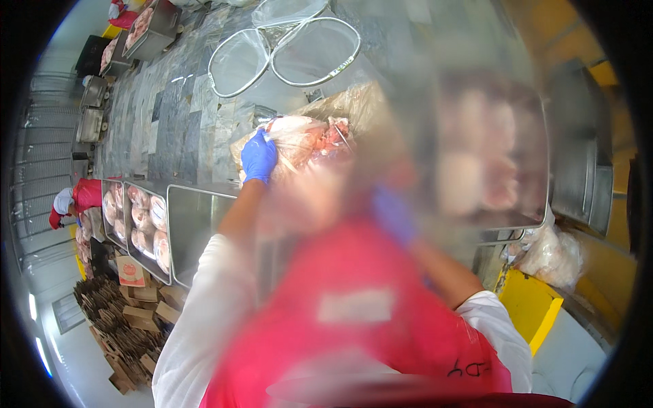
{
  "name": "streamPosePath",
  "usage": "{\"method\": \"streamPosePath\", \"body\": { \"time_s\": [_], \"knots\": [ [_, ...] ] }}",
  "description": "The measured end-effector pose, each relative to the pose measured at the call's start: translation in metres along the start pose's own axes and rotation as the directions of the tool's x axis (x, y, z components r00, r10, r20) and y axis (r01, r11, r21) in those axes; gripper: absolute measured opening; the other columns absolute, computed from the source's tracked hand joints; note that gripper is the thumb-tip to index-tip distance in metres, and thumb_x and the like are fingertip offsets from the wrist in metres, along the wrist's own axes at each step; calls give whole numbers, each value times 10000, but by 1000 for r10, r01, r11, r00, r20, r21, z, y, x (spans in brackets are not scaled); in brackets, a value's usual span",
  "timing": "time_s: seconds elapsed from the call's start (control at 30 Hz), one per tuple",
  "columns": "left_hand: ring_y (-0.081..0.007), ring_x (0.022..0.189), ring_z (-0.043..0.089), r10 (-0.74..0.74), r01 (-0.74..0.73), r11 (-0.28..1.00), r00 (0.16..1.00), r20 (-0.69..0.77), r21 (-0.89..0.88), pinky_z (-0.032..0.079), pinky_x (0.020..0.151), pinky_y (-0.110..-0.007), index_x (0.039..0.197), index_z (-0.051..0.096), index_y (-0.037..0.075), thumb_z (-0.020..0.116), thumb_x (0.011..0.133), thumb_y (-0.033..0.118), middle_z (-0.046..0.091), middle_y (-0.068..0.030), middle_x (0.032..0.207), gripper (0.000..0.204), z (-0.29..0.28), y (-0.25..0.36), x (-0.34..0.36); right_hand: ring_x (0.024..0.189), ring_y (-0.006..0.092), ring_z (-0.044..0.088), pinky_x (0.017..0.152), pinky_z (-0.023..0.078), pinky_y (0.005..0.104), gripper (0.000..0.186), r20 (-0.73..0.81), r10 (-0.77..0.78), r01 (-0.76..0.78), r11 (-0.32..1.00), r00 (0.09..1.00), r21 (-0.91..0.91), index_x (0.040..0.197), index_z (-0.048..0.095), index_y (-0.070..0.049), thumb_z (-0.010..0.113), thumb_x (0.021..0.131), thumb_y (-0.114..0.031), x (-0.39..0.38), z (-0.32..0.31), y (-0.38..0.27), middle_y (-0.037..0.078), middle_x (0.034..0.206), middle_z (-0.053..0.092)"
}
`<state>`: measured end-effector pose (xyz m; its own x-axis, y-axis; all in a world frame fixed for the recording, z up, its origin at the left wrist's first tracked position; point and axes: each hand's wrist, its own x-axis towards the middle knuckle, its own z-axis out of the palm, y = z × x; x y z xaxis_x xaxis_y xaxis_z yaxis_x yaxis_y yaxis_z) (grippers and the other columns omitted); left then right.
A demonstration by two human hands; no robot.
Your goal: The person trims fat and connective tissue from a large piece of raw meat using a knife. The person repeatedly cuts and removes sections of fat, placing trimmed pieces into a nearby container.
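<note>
Here the gloved left hand (259,157) closes on a limp, probably slippery bag of raw poultry (306,139), best gripped by its gathered film; the blurred right hand's (393,214) fingers cannot be made out.

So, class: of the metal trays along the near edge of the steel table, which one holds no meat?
The empty tray right beside the person's left forearm: bare shiny metal inside, while the trays further left hold pale meat pieces.

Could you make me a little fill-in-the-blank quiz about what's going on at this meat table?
1. The left hand wears a thin ___ glove.
2. It grips a clear plastic bag of raw pink meat resting on the ___ steel table.
3. Two empty wire ___ with clear bags lie farther along the table.

Missing words: blue; grey; hoops
</note>
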<state>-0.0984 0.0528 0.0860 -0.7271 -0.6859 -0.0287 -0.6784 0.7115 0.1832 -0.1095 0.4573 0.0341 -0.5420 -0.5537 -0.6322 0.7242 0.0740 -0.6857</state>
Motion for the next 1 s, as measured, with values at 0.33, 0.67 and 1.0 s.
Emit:
{"method": "streamPosePath", "body": {
  "time_s": [0.33, 0.67, 1.0],
  "knots": [
    [-476, 1031, 708, 28, -32, 994, 999, -34, -106, 545, 925, -544, 1359, 689, 84, 396, 1071, 362, 735, -292, 1106, 496, 17, -36, 5, 508, 83, 411, 465, 333, 252, 529, 146, 193, -204, 977, 970, 63, 1573, 515, -277, 638, 1062, -336, -33, 2, -88, 6, 717, 559],
    [-456, 1161, 663, 41, -27, 949, 998, 38, -315, 520, 1007, -504, 1394, 624, 27, 698, 912, 335, 701, -269, 1267, 576, -12, -9, -16, 838, 420, 709, 741, 570, 504, 492, 228, -359, 262, 48, 905, -964, 1445, 641, -273, 691, 956, -267, -67, -8, -176, 224, 913, 726],
    [-434, 1034, 664, 451, -469, 883, 854, 259, 8, 519, 907, -539, 1274, 621, 8, 748, 876, 280, 684, -248, 1125, 499, -12, 76, -2, 797, 400, 709, 724, 574, 493, 463, 168, -418, 283, 230, 893, -931, 1404, 678, -263, 709, 943, -271, -81, 2, -149, 201, 891, 723]
  ]
}}
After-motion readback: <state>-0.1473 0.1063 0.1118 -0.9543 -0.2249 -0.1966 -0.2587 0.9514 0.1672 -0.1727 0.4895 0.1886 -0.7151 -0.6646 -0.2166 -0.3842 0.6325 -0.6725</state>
